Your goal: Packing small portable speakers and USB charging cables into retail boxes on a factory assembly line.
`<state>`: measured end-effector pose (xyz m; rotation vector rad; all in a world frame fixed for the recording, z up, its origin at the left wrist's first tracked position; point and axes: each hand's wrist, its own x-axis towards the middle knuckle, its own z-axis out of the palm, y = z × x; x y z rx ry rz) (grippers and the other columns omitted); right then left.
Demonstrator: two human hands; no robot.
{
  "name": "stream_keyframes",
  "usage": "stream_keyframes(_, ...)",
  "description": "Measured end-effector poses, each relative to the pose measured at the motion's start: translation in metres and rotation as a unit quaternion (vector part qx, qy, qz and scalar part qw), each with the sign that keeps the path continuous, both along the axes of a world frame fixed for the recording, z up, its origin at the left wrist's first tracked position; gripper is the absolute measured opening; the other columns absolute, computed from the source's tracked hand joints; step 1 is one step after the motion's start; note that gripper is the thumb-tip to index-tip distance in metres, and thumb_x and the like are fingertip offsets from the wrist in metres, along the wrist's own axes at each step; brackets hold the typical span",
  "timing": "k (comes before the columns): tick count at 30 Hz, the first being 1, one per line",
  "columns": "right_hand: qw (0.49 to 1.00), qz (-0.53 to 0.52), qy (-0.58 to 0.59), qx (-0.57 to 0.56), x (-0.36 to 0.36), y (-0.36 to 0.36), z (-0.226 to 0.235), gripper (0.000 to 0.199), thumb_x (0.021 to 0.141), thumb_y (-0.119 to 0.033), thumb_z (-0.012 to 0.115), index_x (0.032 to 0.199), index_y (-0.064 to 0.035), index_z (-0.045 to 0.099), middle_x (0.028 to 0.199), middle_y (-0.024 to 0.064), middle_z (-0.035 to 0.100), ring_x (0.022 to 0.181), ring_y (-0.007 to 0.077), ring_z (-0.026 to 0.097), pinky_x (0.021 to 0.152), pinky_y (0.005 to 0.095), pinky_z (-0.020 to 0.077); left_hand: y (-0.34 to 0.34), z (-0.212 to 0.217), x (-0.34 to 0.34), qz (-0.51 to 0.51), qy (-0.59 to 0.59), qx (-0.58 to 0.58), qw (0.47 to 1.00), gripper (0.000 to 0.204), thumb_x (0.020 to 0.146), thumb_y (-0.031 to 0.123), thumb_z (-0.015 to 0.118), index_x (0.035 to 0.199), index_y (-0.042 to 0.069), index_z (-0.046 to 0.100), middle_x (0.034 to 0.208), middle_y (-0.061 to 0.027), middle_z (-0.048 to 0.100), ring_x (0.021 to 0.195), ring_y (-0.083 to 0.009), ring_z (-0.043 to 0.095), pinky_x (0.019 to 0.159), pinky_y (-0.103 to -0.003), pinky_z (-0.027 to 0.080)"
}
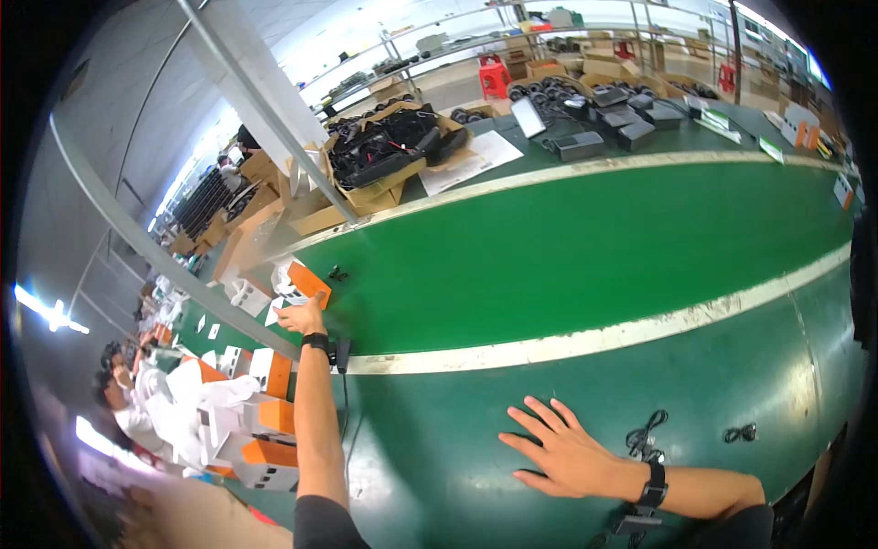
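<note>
My left hand [302, 317] reaches far out to the left and touches an orange and white box [302, 283] lying on the green conveyor belt [567, 247]. Whether the fingers grip the box or only rest against it is unclear. A black band sits on that wrist. My right hand [560, 450] lies flat, fingers spread, on the near green table surface [439, 457], holding nothing. A black watch is on its wrist. A small black cable bundle [646, 439] lies just right of that hand.
Another black cable coil [741, 432] lies further right. A small black part [337, 273] sits on the belt near the box. More orange and white boxes [265, 421] stand at left beside a person in white [155, 403]. Cardboard boxes of black parts [384, 151] lie beyond the belt.
</note>
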<state>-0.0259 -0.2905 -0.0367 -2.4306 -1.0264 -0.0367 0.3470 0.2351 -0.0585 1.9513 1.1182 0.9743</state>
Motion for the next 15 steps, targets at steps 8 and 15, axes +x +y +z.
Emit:
stream_keyframes(8, 0.999, 0.021, 0.011, 0.022, 0.0, 0.002, 0.0, 0.057, 0.111, -0.044, 0.061, 0.159, -0.0143, 0.057, 0.171, 0.0224, 0.041, 0.162, 0.0461, 0.032, 0.128, 0.0695, 0.029, 0.044, 0.019, -0.016, -0.109, 0.007, 0.095, 0.99, 0.111, 0.052, 0.031, 0.107, 0.14, -0.011, 0.053, 0.138, -0.0299, 0.065, 0.131, -0.044, 0.063, 0.116, -0.049, 0.051)
stream_keyframes(15, 1.0, -0.003, -0.004, 0.015, -0.001, -0.007, -0.007, 0.057, 0.11, -0.043, 0.061, 0.159, -0.0138, 0.056, 0.17, 0.0245, 0.043, 0.161, 0.0484, 0.033, 0.13, 0.0683, 0.0273, -0.152, 0.045, -0.144, -0.442, -0.061, 0.165, 0.88, 0.109, 0.062, 0.032, 0.106, 0.143, -0.011, 0.047, 0.133, -0.0252, 0.064, 0.125, -0.0384, 0.066, 0.11, -0.045, 0.053)
